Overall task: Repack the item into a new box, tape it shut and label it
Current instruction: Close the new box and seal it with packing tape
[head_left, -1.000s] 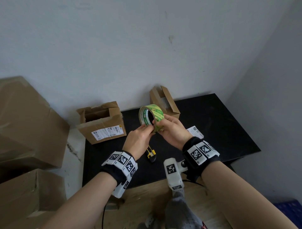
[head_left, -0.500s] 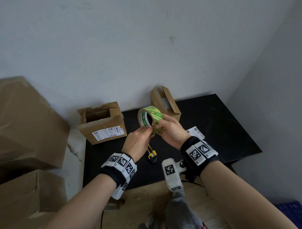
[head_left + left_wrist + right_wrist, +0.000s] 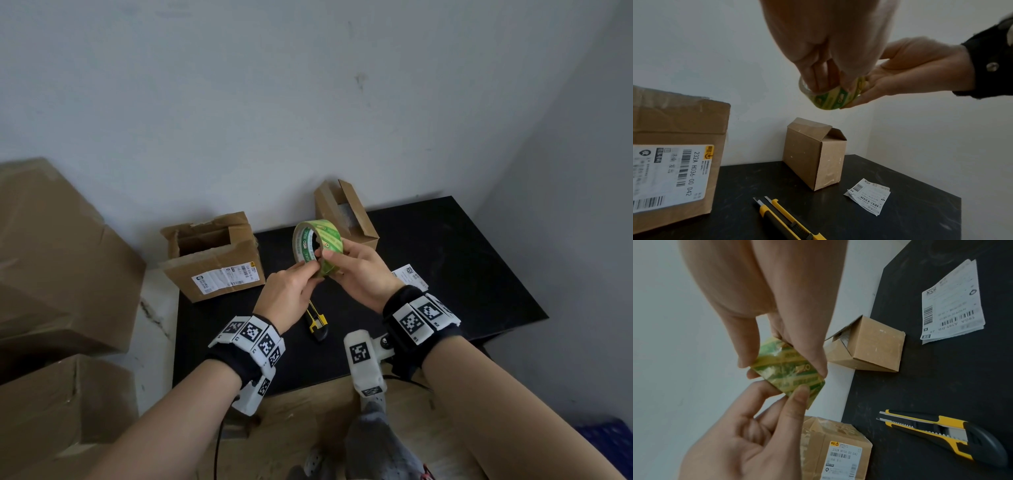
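Both hands hold a green-and-yellow tape roll up above the black table. My right hand grips the roll by its outer band with fingers and thumb. My left hand pinches the roll's lower edge, thumb on the band, fingers inside the ring. A small brown box with its top flaps up stands at the table's back edge. A loose white shipping label lies to the right of the hands.
A larger opened box with a printed label stands at the table's back left. A yellow-and-black utility knife lies below the hands. Big cardboard cartons are stacked on the left. Walls close in behind and on the right.
The roll has shifted slightly between the fingers; both hands stay at the same spot above the table.
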Motion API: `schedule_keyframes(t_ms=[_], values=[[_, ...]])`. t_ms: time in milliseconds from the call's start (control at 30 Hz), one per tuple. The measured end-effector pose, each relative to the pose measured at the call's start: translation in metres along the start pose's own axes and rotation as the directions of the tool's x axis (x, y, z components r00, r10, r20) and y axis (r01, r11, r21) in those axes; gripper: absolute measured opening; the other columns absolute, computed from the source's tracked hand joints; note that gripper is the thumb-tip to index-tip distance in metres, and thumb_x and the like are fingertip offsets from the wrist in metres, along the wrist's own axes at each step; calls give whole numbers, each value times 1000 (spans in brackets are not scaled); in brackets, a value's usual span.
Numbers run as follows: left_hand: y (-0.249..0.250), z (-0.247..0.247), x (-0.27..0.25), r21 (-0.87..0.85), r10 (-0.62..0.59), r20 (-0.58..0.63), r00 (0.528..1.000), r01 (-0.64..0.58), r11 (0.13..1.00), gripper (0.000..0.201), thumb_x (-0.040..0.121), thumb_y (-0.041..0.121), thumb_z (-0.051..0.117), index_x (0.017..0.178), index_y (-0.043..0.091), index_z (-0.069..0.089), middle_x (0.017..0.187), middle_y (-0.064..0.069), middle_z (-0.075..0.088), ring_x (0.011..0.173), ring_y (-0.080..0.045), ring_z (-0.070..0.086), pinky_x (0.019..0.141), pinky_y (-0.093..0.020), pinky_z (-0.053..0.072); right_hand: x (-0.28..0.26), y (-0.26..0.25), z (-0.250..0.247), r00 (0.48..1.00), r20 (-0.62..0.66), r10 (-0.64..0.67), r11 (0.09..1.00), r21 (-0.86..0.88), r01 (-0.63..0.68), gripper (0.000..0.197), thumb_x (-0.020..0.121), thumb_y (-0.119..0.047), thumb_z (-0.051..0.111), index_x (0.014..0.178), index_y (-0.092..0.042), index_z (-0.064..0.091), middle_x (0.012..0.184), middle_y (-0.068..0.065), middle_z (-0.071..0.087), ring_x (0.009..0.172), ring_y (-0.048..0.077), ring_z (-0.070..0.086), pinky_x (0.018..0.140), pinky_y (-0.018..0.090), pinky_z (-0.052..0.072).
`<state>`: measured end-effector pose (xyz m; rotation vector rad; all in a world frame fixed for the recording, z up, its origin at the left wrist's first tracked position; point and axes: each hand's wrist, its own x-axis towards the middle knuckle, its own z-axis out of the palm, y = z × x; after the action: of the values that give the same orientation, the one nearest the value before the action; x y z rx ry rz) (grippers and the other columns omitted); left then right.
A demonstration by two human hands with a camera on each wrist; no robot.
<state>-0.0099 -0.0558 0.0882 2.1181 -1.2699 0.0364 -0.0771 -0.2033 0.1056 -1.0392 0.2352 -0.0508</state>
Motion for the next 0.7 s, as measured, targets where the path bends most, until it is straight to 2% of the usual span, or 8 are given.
schedule_keyframes(t_ms=[100, 233, 433, 700], values=[[-1, -1, -1, 8, -5, 7, 1000, 5, 1000, 17, 88, 12, 61, 103, 5, 63, 90, -8, 69, 78, -20, 68, 66, -36, 57, 0, -2, 1, 1000, 7, 5, 1000, -24, -4, 31, 90, -1, 50, 120, 6, 53, 112, 17, 62, 106, 26, 59, 93, 33, 50], [-3, -2, -1, 52, 29, 21, 999, -30, 998, 16, 89, 16, 59, 101, 7, 62, 90, -7, 68, 80, -21, 68, 65, -40, 57, -2, -5, 5, 997, -80, -3, 997, -76, -3, 18, 90, 2, 45, 99, -1, 60, 96, 10, 66, 96, 22, 62, 83, 33, 52], [-2, -5, 2, 92, 63, 8, 998, -63, 994, 14, 88, 16, 58, 100, 8, 63, 89, -8, 68, 77, -23, 67, 62, -40, 56, -5, -11, 8, 997, -80, -21, 998, -55, 17, 14, 91, 0, 48, 98, 2, 60, 96, 12, 66, 94, 22, 64, 89, 37, 52], [3, -7, 4, 104, 68, 30, 997, -70, 992, 13, 88, 13, 60, 100, 8, 64, 87, -8, 68, 75, -23, 67, 62, -40, 56, -8, -15, 8, 996, -83, -15, 997, -78, 9, 13, 87, 5, 48, 91, 1, 59, 84, 7, 67, 86, 20, 65, 81, 36, 53]])
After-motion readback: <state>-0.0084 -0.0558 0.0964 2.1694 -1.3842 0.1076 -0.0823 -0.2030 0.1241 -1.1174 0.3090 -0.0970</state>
